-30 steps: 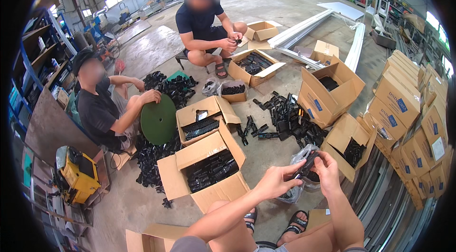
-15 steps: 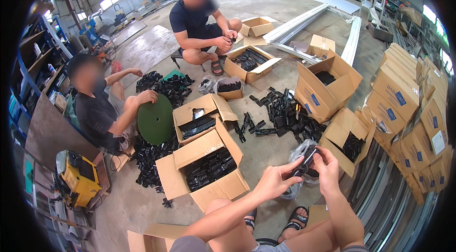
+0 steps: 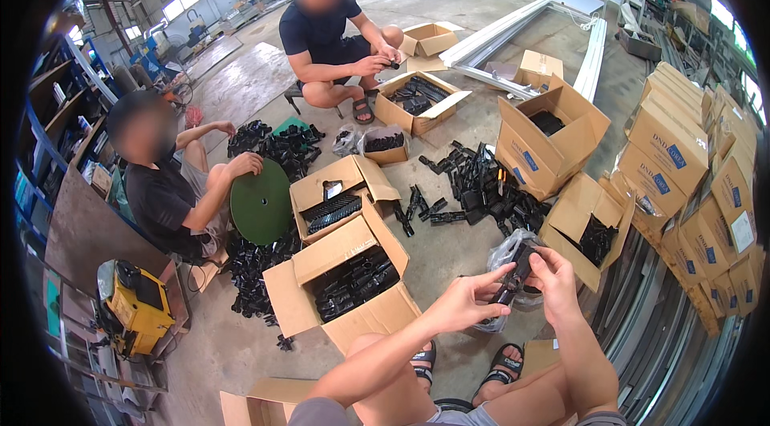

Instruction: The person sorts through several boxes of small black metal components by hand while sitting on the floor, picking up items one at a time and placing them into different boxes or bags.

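Both my hands hold one long black plastic part above the floor, tilted upward to the right. My left hand grips its lower left end between thumb and fingers. The fingers of my right hand close round its upper right end. Right behind it is a clear plastic bag with dark contents, partly hidden by my hands. Beyond the bag, a loose heap of similar black parts lies on the floor. An open carton with black parts inside stands right of my right hand.
More open cartons of black parts stand left of my hands. One person sits at left with a green disc; another sits beyond, handling a small black part. Stacked cartons and metal bars line the right.
The black part has turned slightly in my hands, and my left fingers have spread a little along it. The view has shifted slightly. The other people stay nearly the same.
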Tool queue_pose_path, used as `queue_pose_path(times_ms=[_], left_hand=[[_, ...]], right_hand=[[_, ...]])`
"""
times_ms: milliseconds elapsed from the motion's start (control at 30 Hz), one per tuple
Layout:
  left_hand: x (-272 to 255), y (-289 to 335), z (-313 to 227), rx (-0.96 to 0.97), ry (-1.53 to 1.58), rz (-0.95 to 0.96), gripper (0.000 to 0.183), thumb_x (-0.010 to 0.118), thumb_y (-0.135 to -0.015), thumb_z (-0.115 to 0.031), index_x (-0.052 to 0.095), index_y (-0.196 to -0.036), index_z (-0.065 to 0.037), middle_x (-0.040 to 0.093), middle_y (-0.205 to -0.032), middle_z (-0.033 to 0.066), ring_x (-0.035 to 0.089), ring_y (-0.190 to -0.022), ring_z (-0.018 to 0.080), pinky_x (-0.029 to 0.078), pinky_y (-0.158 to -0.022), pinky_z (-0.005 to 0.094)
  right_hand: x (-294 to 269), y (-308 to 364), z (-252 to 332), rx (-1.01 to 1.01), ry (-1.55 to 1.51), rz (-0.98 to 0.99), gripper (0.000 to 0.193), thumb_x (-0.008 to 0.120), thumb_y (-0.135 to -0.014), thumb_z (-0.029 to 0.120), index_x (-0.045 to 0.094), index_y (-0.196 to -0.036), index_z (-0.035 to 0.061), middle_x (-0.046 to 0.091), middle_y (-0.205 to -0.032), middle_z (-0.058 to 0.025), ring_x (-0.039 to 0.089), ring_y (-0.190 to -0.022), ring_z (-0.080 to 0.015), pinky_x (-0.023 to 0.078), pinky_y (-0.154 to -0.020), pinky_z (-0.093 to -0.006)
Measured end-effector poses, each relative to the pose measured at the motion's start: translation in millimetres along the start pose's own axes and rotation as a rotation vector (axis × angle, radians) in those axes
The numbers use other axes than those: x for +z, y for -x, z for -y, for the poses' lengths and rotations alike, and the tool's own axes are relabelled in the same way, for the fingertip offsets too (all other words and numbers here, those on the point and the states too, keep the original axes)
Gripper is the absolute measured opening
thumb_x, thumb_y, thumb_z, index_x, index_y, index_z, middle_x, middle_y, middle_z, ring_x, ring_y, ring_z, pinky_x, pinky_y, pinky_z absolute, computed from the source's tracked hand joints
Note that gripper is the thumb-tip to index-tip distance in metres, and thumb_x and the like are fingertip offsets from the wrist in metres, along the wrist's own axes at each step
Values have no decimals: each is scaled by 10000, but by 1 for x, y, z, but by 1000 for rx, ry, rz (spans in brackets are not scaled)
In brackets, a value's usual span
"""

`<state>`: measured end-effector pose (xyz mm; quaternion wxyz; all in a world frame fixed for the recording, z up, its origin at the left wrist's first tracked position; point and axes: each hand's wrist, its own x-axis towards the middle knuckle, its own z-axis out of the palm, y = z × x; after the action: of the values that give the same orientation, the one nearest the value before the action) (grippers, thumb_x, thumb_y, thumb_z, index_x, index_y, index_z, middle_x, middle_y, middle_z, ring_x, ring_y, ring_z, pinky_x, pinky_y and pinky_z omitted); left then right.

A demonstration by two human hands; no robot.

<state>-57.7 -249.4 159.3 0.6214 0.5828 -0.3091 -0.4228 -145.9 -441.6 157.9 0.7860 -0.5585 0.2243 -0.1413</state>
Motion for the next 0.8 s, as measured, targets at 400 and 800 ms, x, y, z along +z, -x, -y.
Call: queue_pose_path(times_ms=[400, 800], left_hand=[[0, -1, 8, -136, 367, -31, 745, 717, -913, -51, 366, -1557, -183, 699, -1188, 86, 647, -1012, 102, 553, -892, 295], [-11, -10, 5, 62, 961, -108, 683, 620, -974, -57, 299, -1569, -157, 643, -1273, 181, 685, -1076, 275, 599, -908, 364]], right_hand=[[-1, -15, -14, 25, 0, -61, 344, 622, -998, 310, 646, -1134, -5, 699, -973, -55, 677, -822, -129, 548, -666, -293], [-31, -84, -266, -27, 1640, 503, 320, 682, -887, 296, 677, -1104, 62, 728, -1015, -130, 710, -919, -229, 562, -812, -378]])
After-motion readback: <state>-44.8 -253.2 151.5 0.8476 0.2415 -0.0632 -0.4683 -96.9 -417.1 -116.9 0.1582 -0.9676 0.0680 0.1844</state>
